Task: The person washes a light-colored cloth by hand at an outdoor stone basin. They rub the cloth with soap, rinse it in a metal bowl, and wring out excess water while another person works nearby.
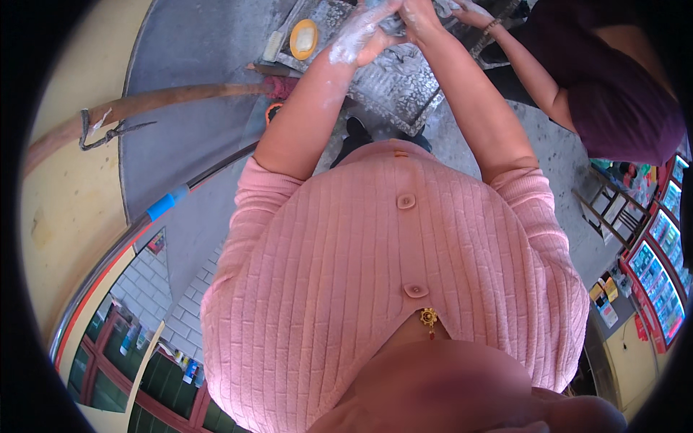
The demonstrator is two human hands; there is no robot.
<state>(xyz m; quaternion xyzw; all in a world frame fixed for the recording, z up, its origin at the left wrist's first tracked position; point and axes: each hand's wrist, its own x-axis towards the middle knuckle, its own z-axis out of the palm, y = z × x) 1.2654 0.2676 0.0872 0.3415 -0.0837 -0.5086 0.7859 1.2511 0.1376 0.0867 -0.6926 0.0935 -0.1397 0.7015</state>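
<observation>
My left hand, white with suds, reaches over a speckled stone washing slab at the top of the view. Close beside it is my right hand, and the two seem to meet at the picture's edge. A pale bluish thing shows at the fingers, too cut off to name or to tell whether it is gripped. Wet grey cloth lies crumpled on the slab below my hands. To the left are a pale bar of soap in a yellow dish and a scrubbing brush.
A co-worker in a dark purple shirt stands at right, a sudsy hand near mine. From the left runs a wooden pole with a reddish textile end. Farther right are a stool and lit display cases.
</observation>
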